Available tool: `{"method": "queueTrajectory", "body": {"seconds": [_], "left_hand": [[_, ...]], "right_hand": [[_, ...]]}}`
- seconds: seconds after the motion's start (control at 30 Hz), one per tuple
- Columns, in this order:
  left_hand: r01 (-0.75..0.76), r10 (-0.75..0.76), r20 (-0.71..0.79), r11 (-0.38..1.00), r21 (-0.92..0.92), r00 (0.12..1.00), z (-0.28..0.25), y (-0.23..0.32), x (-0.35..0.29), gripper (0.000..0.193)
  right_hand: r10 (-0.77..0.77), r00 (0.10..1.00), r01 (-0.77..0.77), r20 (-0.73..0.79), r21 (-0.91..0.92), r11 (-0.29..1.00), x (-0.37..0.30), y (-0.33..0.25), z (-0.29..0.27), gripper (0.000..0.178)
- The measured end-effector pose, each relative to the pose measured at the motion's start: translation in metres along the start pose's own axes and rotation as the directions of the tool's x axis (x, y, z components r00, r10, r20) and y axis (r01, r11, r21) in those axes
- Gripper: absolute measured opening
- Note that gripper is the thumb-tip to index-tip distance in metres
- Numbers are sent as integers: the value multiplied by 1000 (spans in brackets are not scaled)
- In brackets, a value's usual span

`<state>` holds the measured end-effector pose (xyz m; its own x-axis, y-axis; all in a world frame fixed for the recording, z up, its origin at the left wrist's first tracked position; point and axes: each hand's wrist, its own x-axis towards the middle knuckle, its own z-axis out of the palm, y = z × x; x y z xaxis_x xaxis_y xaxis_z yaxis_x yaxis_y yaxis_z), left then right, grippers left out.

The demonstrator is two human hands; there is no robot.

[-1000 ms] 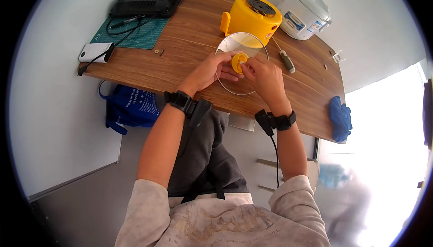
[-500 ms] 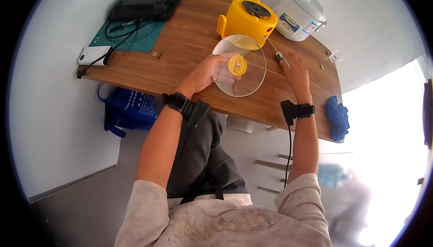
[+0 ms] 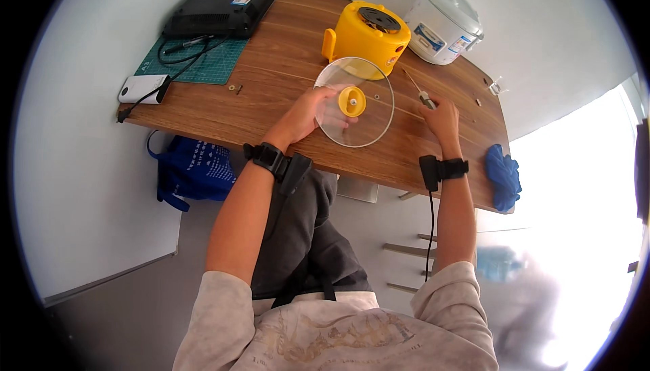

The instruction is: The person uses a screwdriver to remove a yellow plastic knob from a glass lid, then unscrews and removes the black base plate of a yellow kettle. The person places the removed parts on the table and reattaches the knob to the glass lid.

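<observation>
My left hand point(image 3: 303, 115) grips a round glass lid point(image 3: 374, 126) by its left side, thumb on top and fingers showing through from beneath. A yellow knob point(image 3: 352, 102) with a small piece at its centre sits in the middle of the lid. To the right, my right hand point(image 3: 443, 120) is closed round the handle of a screwdriver point(image 3: 424, 98), whose thin shaft points away from me toward the yellow electric pot point(image 3: 365, 42). Some fingertips of that hand are hidden. A small nut point(image 3: 376, 97) shows through the lid.
A white rice cooker point(image 3: 443, 26) stands at the back right. An upturned black appliance point(image 3: 223, 5), a green cutting mat point(image 3: 203, 66) and a white power bank point(image 3: 142, 89) with cable are at left. Blue cloth point(image 3: 503, 178) lies at the right edge. Small screws point(image 3: 238, 89) lie near the mat.
My right hand has gone from lying spread over the screwdriver to closing round its handle. My left hand keeps the lid, whose knob is tilted slightly differently.
</observation>
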<state>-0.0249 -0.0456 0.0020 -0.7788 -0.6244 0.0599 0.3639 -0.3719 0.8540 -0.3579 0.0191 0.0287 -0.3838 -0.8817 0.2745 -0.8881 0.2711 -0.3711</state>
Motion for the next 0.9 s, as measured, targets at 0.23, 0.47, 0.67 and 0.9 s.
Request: {"method": "queueTrajectory", "body": {"seconds": [0.23,0.47,0.67,0.9], "left_hand": [[-18,18,-26,1000,4,1000,5,4,-5,55],[-28,28,-14,1000,6,1000,6,3,-5,55],[-32,30,-33,999,-35,999,6,2,-5,56],[-33,32,-14,999,-17,999,4,1,-3,57]], "right_hand": [[217,976,-169,3,641,749,-88,-44,-66,26],[-126,991,129,-36,401,907,-154,-92,-62,26],[-308,934,347,-178,262,901,-156,-104,-51,25],[-319,929,360,-189,258,897,-157,-101,-51,28]]}}
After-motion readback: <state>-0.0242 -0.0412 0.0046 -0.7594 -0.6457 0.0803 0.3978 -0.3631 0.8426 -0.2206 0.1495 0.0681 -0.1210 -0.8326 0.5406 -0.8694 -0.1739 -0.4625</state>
